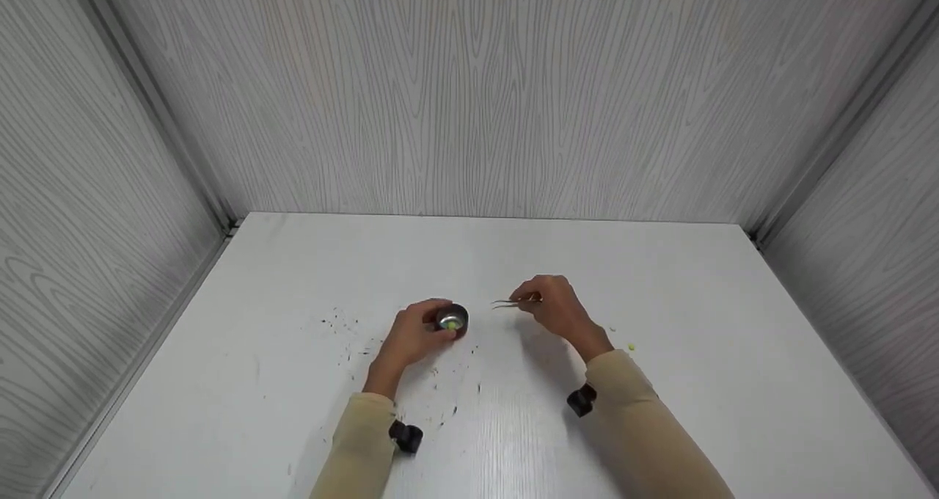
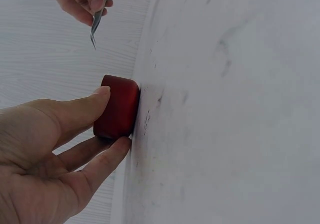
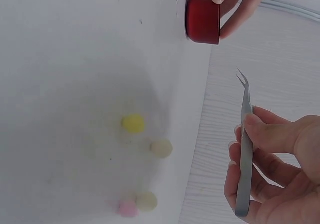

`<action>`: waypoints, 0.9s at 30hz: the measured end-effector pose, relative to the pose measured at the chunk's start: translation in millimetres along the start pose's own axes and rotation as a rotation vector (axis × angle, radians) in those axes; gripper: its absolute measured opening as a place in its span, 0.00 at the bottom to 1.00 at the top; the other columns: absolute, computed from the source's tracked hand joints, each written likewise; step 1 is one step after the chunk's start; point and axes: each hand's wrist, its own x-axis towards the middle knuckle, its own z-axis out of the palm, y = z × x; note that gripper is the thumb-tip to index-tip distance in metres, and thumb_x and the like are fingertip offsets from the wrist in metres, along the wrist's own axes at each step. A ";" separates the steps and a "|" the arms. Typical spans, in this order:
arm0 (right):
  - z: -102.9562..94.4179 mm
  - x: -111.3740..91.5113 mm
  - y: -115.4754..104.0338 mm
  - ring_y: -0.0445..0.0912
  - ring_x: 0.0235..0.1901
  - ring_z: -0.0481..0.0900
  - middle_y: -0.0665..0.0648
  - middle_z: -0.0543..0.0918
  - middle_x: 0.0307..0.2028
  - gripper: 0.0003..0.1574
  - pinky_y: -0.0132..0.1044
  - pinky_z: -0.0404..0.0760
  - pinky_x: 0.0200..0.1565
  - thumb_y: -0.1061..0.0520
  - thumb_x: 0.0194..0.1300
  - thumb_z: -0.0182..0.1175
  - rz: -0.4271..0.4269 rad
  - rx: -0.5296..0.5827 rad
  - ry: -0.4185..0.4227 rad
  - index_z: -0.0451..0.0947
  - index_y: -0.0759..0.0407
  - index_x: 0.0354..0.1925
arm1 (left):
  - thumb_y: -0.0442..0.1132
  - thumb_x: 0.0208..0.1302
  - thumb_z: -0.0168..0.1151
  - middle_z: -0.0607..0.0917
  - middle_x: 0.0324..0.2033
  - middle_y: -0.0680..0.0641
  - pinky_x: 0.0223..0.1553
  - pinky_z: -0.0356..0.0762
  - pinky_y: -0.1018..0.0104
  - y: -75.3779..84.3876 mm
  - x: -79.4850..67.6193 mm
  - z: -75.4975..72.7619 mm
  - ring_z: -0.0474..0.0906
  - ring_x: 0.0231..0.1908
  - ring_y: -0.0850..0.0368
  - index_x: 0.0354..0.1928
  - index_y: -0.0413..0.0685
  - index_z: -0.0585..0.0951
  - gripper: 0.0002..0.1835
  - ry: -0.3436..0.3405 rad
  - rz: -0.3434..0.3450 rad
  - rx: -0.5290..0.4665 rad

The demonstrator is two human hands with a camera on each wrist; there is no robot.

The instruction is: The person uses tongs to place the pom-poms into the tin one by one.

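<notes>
Tweezers are pinched by the right hand, tips slightly apart, long axis aimed roughly leftward across a gap to the red cup, gripped by the left hand; yellow ball noted right of the right hand.

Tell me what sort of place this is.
Probably a walled-in workstation for recording handwork: pale grey wood-grain panels stand behind and on both sides of a plain white flat tabletop, and a small black device is worn near each wrist.
</notes>
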 end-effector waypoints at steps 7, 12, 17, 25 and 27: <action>-10.6 -8.5 12.6 0.50 0.38 0.83 0.60 0.91 0.39 0.11 0.40 0.80 0.41 0.70 0.63 0.68 -0.012 0.007 0.002 0.91 0.61 0.41 | 0.31 0.64 0.71 0.83 0.62 0.36 0.65 0.77 0.45 -2.8 1.4 -0.8 0.82 0.61 0.40 0.66 0.41 0.78 0.28 -0.002 0.021 -0.006; -15.5 -15.2 19.9 0.51 0.39 0.84 0.60 0.91 0.39 0.11 0.42 0.82 0.43 0.71 0.63 0.68 -0.012 0.000 0.008 0.91 0.61 0.41 | 0.31 0.64 0.71 0.83 0.62 0.36 0.65 0.77 0.45 -3.9 1.9 -0.5 0.82 0.61 0.40 0.66 0.41 0.79 0.28 0.001 0.019 -0.002; -18.0 -19.5 25.8 0.51 0.39 0.85 0.60 0.91 0.39 0.11 0.43 0.82 0.43 0.71 0.62 0.67 -0.019 -0.003 0.016 0.91 0.61 0.41 | 0.31 0.64 0.71 0.83 0.62 0.36 0.66 0.77 0.45 -3.4 1.6 -0.4 0.82 0.61 0.40 0.66 0.41 0.79 0.28 0.001 0.007 -0.009; -21.0 -26.0 34.6 0.50 0.38 0.84 0.59 0.91 0.38 0.11 0.40 0.81 0.42 0.71 0.62 0.68 -0.001 -0.003 0.021 0.91 0.61 0.40 | 0.30 0.64 0.71 0.83 0.62 0.36 0.67 0.76 0.45 -1.7 1.5 -0.4 0.81 0.62 0.39 0.66 0.41 0.79 0.27 -0.001 -0.003 -0.014; -21.5 -27.8 36.9 0.50 0.38 0.84 0.59 0.91 0.38 0.11 0.39 0.80 0.42 0.71 0.62 0.68 0.006 -0.004 0.022 0.91 0.61 0.40 | 0.30 0.64 0.71 0.83 0.62 0.36 0.67 0.76 0.45 -1.1 1.4 -0.4 0.81 0.62 0.39 0.66 0.41 0.79 0.28 -0.001 -0.004 -0.013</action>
